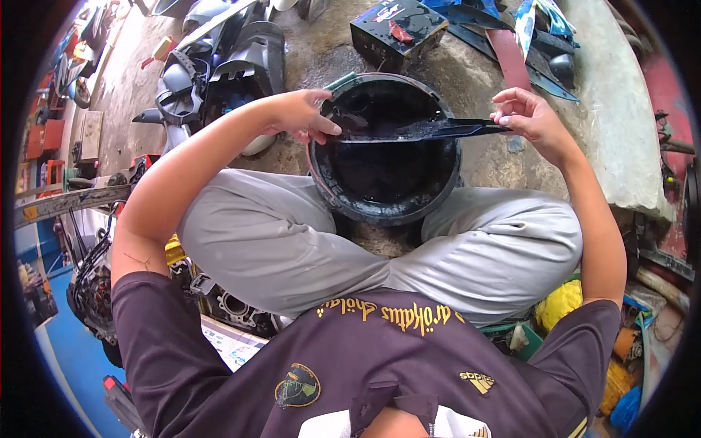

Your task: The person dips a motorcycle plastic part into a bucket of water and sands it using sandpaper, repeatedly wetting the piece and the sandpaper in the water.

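Left hand (305, 117), right hand (533, 123) holding black panel (438, 133) across black basin (376, 216)

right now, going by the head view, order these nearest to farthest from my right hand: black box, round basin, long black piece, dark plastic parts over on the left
From your right hand:
1. long black piece, its right end at your fingers
2. round basin, between your knees
3. black box, beyond the basin
4. dark plastic parts, far left

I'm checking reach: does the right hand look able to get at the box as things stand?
Probably not: the right hand holds the black part by one end, though only floor shows towards the box.
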Demonstrator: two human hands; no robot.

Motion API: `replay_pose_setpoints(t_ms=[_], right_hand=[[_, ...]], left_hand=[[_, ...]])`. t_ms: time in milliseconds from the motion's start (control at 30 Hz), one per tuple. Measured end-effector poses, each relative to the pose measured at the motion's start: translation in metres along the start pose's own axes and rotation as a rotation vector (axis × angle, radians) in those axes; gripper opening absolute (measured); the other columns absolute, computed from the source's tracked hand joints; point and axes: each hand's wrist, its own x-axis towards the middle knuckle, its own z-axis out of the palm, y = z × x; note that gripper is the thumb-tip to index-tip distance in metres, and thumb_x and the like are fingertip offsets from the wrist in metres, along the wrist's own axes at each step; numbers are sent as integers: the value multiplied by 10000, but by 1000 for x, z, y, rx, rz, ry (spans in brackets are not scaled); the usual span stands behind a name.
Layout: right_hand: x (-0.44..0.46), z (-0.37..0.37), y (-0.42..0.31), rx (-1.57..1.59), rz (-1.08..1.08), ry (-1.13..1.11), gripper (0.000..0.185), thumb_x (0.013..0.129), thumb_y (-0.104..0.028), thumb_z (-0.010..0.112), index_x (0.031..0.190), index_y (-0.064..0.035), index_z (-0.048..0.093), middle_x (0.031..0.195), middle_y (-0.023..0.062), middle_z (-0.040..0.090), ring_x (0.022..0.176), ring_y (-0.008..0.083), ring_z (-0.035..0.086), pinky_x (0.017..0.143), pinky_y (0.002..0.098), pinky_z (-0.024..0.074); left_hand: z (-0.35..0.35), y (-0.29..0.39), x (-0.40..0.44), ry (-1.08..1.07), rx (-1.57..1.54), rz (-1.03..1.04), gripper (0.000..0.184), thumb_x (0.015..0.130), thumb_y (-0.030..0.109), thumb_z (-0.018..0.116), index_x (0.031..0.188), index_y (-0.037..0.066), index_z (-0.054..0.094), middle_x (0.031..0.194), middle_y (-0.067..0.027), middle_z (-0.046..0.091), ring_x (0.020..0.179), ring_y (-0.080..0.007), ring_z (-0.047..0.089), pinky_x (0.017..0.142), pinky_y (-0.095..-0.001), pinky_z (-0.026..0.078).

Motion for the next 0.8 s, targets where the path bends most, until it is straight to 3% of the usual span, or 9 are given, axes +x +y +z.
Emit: replay_pose_setpoints(t_ms=[33,67,267,367,467,567,667,767,800], right_hand=[[0,-1,-1,-75,-29,-6,305,897,-84,709,1192,-61,637,1020,28,679,970,104,650,885,281,536],[-1,0,-4,-66,-36,13,338,848,-60,730,1174,-60,643,975,19,680,931,96,648,852,260,521],[-9,3,-19,-157,-17,-13,466,786,-24,727,1231,-93,606,964,-18,627,899,79,590,865,238,492],[-10,4,-16,-155,-84,3,547,766,-10,711,1287,-91,567,987,-8,595,922,87,579,872,246,495],[-5,2,-1,-176,-133,99,591,755,-1,693,1319,-84,538,1006,7,573,952,97,581,873,261,501],[-3,8,-1,-191,-52,87,577,765,29,670,1315,-73,527,981,9,567,932,98,577,854,260,498],[-2,11,-5,-147,168,-40,534,789,49,663,1295,-61,537,984,5,574,913,95,568,831,247,488],[-3,12,-5,-341,265,-110,496,815,60,659,1285,-57,555,1012,18,616,904,88,572,807,248,483],[-5,12,-4,-360,186,-83,485,828,49,664,1294,-46,570,1066,33,657,948,92,601,841,255,497]], left_hand=[[1,0,-1,-44,-10,-12,891,929,292,776,1610,60,251,1136,-144,663,976,-221,717,846,-389,568],[5,-2,-3,-16,-3,-27,725,972,452,700,1505,39,435,1142,-134,654,1016,-227,709,870,-413,553],[1,-13,14,-125,95,-181,586,993,593,596,1280,83,638,1081,-103,685,1001,-210,696,877,-396,532],[6,-12,15,-151,225,-128,464,994,543,632,1126,100,670,1018,-83,691,962,-190,688,861,-398,524],[8,-16,15,-176,277,-67,329,969,397,724,972,78,645,865,5,631,877,-130,641,785,-338,507],[10,-25,23,-176,468,106,297,911,269,795,883,63,584,802,21,591,781,-123,556,712,-324,455],[18,-23,16,-136,524,178,329,856,214,833,859,41,554,768,-2,558,738,-138,494,688,-332,430],[28,-10,4,-155,649,265,344,835,208,849,868,38,552,762,-38,572,746,-146,523,689,-338,439],[31,-12,5,-182,606,312,359,816,214,862,872,36,555,780,-70,606,761,-167,570,706,-353,461]])
